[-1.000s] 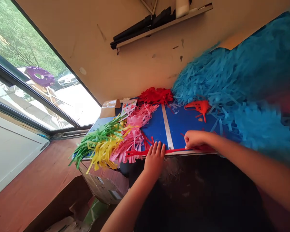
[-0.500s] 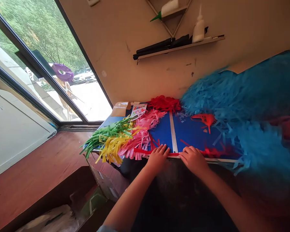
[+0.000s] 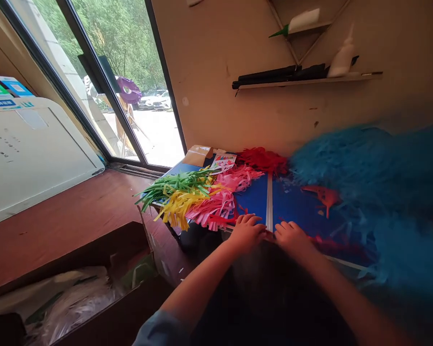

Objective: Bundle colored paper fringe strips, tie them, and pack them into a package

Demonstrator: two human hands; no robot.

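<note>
My left hand (image 3: 248,232) is at the front edge of the blue table (image 3: 296,206), its fingers curled over a red paper strip (image 3: 270,235). Just right of it, my right hand (image 3: 292,236) has its fingers bent on the same strip. The strip runs along the edge between both hands, partly hidden under them. Pink fringed paper (image 3: 216,206) lies left of my left hand, beside yellow fringe (image 3: 180,206) and green fringe (image 3: 176,185). Red fringe (image 3: 261,159) is piled at the back.
A large blue fringed mass (image 3: 382,163) covers the right side. A red glue gun-like object (image 3: 326,196) lies before it. An open cardboard box (image 3: 94,257) stands on the floor at lower left. Bottles rest on a wall shelf (image 3: 303,82) above.
The view has turned left, showing more of the white board and the box. Both hands remain at the table's front edge; my left hand's fingers look more curled.
</note>
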